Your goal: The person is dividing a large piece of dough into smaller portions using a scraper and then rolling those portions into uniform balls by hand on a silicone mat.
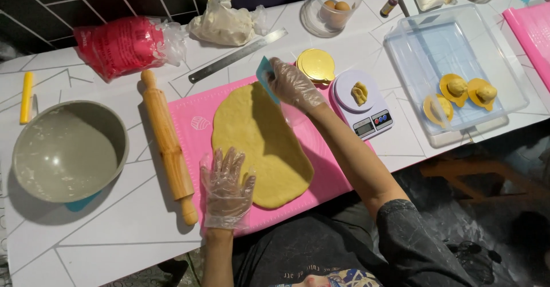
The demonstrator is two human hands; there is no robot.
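Left hand (227,188) lies flat, fingers spread, pinning the dough (260,143) at seven o'clock; right hand (292,83) pinches a scraper (266,76) at twelve o'clock. Cutting seems underway on the mat (197,123); next, a firm downward press.

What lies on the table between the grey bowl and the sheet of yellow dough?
In the head view, a wooden rolling pin lies between the grey bowl and the yellow dough, beside the left edge of the pink mat.
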